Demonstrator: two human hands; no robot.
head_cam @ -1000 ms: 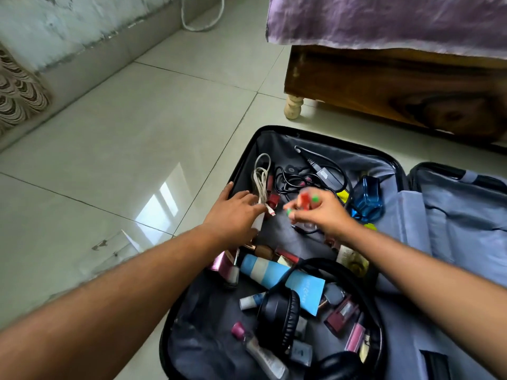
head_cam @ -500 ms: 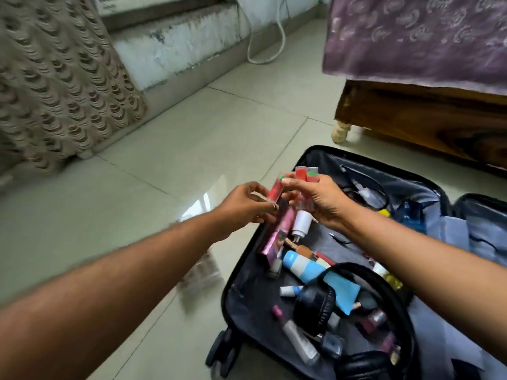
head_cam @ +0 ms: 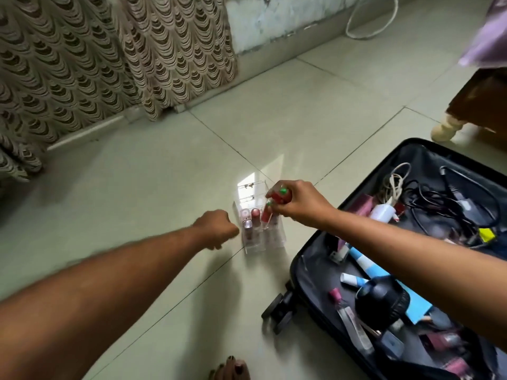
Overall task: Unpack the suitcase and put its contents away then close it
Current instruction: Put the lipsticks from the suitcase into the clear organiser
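The black suitcase (head_cam: 299,272) lies open on the floor at the right, filled with cables (head_cam: 439,198), black headphones (head_cam: 384,300), a blue-and-white tube (head_cam: 365,261) and several small cosmetics. A clear plastic organizer (head_cam: 260,231) stands on the tiles to its left, with a few pink and red lipsticks (head_cam: 63,215) upright in its slots. My right hand (head_cam: 296,204) grips red tubes with green caps (head_cam: 279,197) over the organizer, one tube reaching down into a slot. My left hand (head_cam: 216,229) is curled into a fist beside the organizer's left side; nothing shows in it.
A patterned curtain (head_cam: 109,64) hangs along the wall at the upper left. A wooden bed leg (head_cam: 447,127) and purple bedsheet (head_cam: 485,31) are at the upper right. A white cable (head_cam: 370,28) loops on the floor by the wall. My toes (head_cam: 230,371) show at the bottom edge.
Both hands have moved left out of the suitcase to the clear organizer on the floor. My right hand still carries the red tubes. My left hand no longer shows the item it held.
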